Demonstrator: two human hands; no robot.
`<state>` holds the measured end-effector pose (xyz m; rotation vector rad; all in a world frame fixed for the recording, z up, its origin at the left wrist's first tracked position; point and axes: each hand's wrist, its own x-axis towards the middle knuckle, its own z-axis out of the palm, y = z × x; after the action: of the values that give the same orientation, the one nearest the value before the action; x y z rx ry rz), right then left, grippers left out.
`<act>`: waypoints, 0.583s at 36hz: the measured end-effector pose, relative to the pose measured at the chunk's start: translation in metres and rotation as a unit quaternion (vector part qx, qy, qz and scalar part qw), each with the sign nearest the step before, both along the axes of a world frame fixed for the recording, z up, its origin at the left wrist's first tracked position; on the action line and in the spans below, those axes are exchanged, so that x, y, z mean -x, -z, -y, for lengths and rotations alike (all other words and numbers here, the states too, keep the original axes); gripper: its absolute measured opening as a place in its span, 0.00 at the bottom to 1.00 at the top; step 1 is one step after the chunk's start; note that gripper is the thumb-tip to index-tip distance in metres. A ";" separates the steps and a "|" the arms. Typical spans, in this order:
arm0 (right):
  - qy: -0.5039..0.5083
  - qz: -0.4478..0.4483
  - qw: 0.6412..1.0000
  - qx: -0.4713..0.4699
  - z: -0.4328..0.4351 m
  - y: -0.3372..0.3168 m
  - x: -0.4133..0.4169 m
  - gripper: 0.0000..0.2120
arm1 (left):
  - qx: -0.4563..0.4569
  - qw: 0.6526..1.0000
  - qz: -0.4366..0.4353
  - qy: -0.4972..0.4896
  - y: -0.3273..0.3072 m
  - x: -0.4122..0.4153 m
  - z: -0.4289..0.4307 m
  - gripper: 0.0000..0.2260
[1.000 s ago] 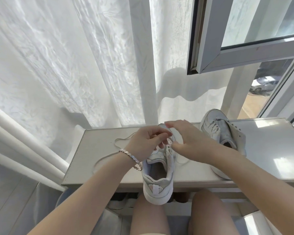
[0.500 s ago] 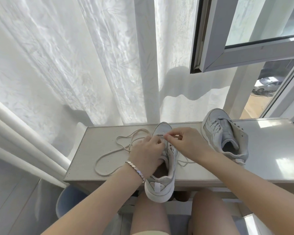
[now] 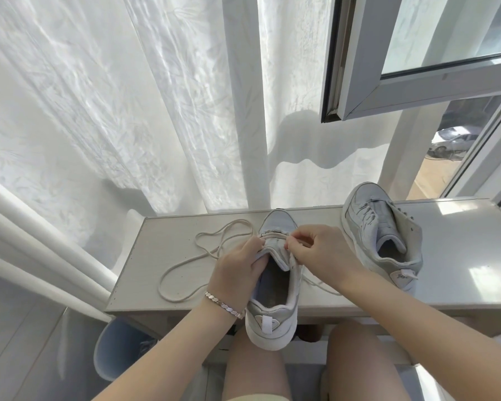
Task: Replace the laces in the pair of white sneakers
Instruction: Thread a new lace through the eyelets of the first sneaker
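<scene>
Head view. The near sneaker (image 3: pixel 272 319) lies toe-away at the middle of the surface (image 3: pixel 460 256), its heel overhanging the near edge. I judge it is set there to bring the eyelets under both hands. The left hand (image 3: pixel 237 267) grips the shoe's left flank beside the tongue (image 3: pixel 275 250), forearm in line, steadying it against the pull of threading. The right hand (image 3: pixel 315 253) arches over the tongue, its fingers (image 3: pixel 294 240) curled and pinched on the lace (image 3: pixel 160 285) at the eyelet rows — which eyelet I cannot tell. The lace trails left in loose loops on the surface — slack parked clear of the work. The second sneaker (image 3: pixel 379 235) sits well apart at right, its own laces showing.
</scene>
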<state>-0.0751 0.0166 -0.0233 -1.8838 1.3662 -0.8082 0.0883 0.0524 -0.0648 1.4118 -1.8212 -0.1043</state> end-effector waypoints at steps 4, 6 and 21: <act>-0.030 -0.044 0.998 0.028 0.003 -0.003 -0.001 0.11 | 0.009 1.000 0.007 0.003 0.001 -0.003 -0.001 0.04; -0.053 -0.074 0.995 0.027 0.006 -0.005 0.001 0.12 | 0.016 1.000 0.014 0.012 0.002 -0.005 -0.001 0.05; -0.186 -0.176 0.966 0.025 0.022 -0.017 0.006 0.10 | 0.042 0.998 0.050 0.022 0.003 -0.007 0.000 0.05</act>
<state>-0.0813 -0.0057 -0.0067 -2.3100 1.1396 -0.3315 0.0952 0.0520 -0.0682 1.3396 -1.9156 0.0203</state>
